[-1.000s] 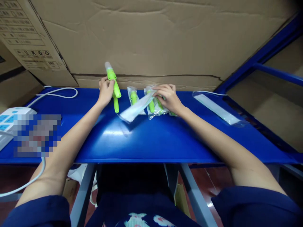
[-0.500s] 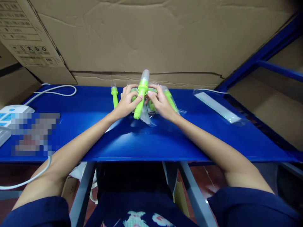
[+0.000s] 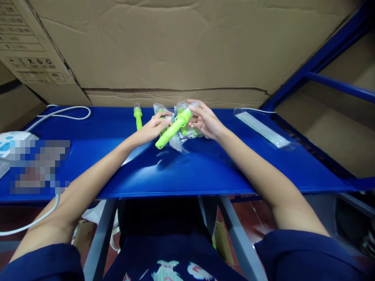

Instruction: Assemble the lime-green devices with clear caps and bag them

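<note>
Both hands hold a bright green flashlight (image 3: 171, 130) tilted over the blue table (image 3: 205, 168), its clear head end at the upper right. My right hand (image 3: 205, 121) grips that head end with curled fingers. My left hand (image 3: 154, 128) pinches the handle near its middle. A clear plastic bag (image 3: 177, 144) hangs loosely under the flashlight. A second green flashlight (image 3: 137, 117) lies on the table just left of my left hand. Behind my hands lie several green flashlights in clear bags (image 3: 190, 130).
A stack of empty clear bags (image 3: 263, 130) lies at the right of the table. A white power strip (image 3: 11, 142) with a white cable (image 3: 67, 113) sits at the left. A cardboard wall (image 3: 175, 50) stands behind, and a blue rack frame (image 3: 322, 58) at the right.
My left hand set one flashlight down at the left and brought the other to the middle. My right hand joined it, and the flashlight tilted from upright to slanting.
</note>
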A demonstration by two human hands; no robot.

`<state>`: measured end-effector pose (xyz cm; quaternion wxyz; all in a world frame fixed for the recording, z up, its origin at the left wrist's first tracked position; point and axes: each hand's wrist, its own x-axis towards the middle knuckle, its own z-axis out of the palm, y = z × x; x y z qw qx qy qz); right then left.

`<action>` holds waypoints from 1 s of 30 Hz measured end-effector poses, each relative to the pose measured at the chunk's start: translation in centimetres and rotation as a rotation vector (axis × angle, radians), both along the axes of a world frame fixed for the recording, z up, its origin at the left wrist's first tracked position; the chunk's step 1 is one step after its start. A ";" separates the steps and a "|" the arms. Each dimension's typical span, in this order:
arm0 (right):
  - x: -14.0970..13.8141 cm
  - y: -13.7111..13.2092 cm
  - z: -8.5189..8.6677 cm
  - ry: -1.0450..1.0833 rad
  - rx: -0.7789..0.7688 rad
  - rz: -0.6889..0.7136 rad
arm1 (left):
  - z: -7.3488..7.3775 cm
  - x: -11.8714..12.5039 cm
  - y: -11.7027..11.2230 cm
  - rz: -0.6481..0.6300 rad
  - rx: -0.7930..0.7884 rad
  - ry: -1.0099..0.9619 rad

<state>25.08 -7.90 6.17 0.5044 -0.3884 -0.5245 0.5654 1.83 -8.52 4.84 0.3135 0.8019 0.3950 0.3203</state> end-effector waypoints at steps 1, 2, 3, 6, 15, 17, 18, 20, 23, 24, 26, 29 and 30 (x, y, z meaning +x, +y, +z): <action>0.1 0.2 0.0 0.005 0.008 -0.025 | -0.1 0.0 0.2 0.028 -0.013 -0.029; 0.2 0.4 -0.1 0.014 0.016 -0.055 | -0.3 -0.1 0.5 0.073 -0.016 -0.049; 0.3 0.6 -0.2 0.024 0.021 -0.082 | -0.5 -0.2 0.6 0.129 -0.012 -0.058; 0.6 1.4 -0.7 0.070 0.039 -0.152 | -0.9 -0.3 0.6 0.255 -0.027 -0.022; 2.0 4.1 -2.5 0.223 0.077 -0.296 | -0.6 1.1 -2.2 -0.115 -0.309 0.031; 2.3 4.2 -2.5 0.210 0.075 -0.308 | -0.2 1.1 -2.4 -0.200 -0.328 0.025; 2.5 4.2 -2.5 0.195 0.074 -0.324 | 0.1 1.0 -2.4 -0.233 -0.320 0.013; 2.8 4.1 -2.1 0.139 0.087 -0.361 | 0.7 0.9 -2.6 -0.267 -0.273 -0.026; 3.4 4.1 -1.5 0.051 0.119 -0.383 | 1.6 0.4 -2.6 -0.248 -0.205 -0.069; 3.4 4.2 -1.4 0.057 0.127 -0.393 | 1.7 0.1 -2.5 -0.238 -0.196 -0.073; 3.4 4.4 -1.5 0.132 0.137 -0.426 | 1.9 -0.5 -2.0 -0.239 -0.192 -0.083; 3.2 4.9 -2.0 0.271 0.150 -0.441 | 1.8 -1.4 -1.0 -0.240 -0.142 -0.216; 3.1 5.0 -2.1 0.294 0.153 -0.434 | 1.7 -1.5 -0.7 -0.220 -0.112 -0.295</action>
